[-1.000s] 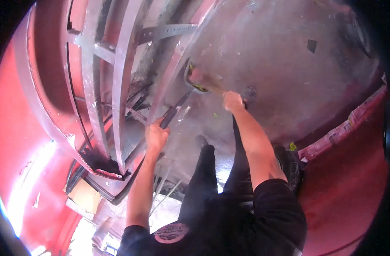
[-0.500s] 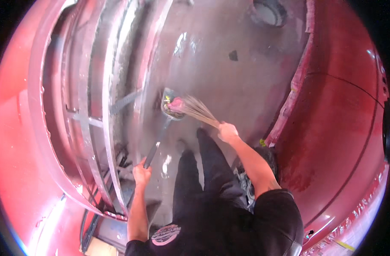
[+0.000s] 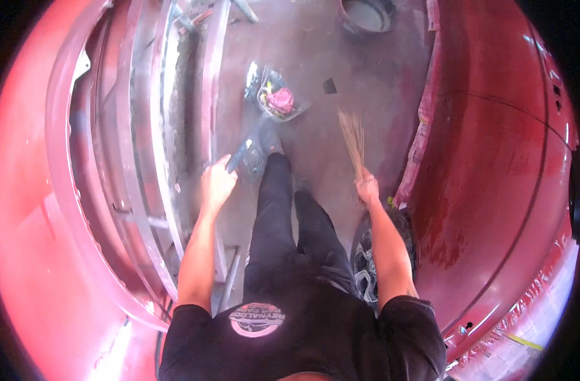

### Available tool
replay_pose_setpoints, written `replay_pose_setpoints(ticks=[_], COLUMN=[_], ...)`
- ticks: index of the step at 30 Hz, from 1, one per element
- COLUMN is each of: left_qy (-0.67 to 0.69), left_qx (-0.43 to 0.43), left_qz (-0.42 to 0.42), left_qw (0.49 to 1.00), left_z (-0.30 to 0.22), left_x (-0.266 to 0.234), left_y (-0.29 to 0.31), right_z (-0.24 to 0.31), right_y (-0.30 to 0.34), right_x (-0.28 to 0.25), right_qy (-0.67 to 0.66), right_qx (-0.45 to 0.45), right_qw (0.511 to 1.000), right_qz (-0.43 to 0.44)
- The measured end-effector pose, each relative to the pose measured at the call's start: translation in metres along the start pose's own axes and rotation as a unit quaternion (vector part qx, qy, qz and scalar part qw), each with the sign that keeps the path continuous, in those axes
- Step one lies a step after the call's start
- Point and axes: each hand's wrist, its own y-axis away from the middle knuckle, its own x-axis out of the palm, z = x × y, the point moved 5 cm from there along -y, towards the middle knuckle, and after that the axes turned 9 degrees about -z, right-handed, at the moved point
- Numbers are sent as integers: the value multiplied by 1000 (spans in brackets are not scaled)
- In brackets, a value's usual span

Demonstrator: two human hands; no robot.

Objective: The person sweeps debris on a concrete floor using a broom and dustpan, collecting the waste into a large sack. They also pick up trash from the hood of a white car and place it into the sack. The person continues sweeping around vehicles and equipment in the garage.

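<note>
My left hand (image 3: 218, 183) is closed round the dark handle of a long-handled dustpan (image 3: 283, 116), whose pan reaches out ahead of my feet. In the pan lies a crumpled pink wad (image 3: 280, 100) with some yellow and dark bits of rubbish. To the right, my right hand (image 3: 367, 188) grips the bound end of a stick broom (image 3: 353, 141). Its thin bristles point forward and fan out, apart from the dustpan. A small dark flat scrap (image 3: 329, 86) lies on the floor beyond the broom's tips.
Metal rack rails (image 3: 158, 127) and a red curved panel (image 3: 58, 120) stand on my left. On my right is a red car body (image 3: 487, 159) with masking paper (image 3: 423, 120) along its edge and a wheel (image 3: 366, 260) below. A round bucket-like container (image 3: 366, 16) sits ahead.
The broom has swung right, away from the dustpan. The dustpan with the pink wad has moved forward, and I have stepped ahead, one foot in front.
</note>
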Motion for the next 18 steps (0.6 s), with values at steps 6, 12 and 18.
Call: replay_pose_setpoints(ticks=[6,12,18], left_qy=[4,45,102], left_qx=[-18,-30,-56], left_qz=[32,5,-20], left_qw=[999,999,993], left_z=[-13,-44,-101], left_x=[-24,-52,-83], left_y=[-56,-95,-123], right_z=[33,73,120], right_y=[43,21,-42], right_x=[-23,-71,-137], right_qy=[25,47,-81], right_qx=[106,90,77], right_qw=[990,993,994], right_qz=[90,53,-11])
